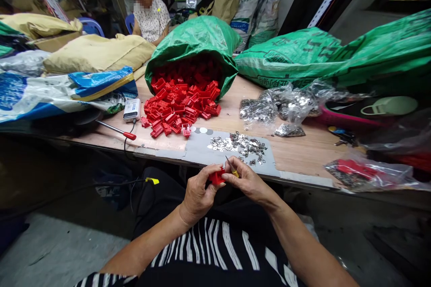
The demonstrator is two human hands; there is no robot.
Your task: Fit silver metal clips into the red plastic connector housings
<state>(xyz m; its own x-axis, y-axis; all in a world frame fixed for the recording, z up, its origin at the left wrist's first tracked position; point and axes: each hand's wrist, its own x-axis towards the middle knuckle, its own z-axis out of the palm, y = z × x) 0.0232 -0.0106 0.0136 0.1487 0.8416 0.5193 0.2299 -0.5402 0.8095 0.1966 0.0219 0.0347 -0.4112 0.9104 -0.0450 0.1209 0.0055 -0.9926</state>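
Just below the table edge, my left hand is closed around a small red plastic part. My right hand touches the same part and pinches a thin tool with a yellow handle, its metal tip pointing up. On the table above my hands lies a grey mat with a scatter of small shiny metal pieces. Behind it, a heap of red plastic parts spills from an open green sack.
A red-handled screwdriver and a white power bank lie left of the heap. Clear bags of metal pieces sit to the right, with a bag of mixed parts at the near right edge. Another person sits behind the sacks.
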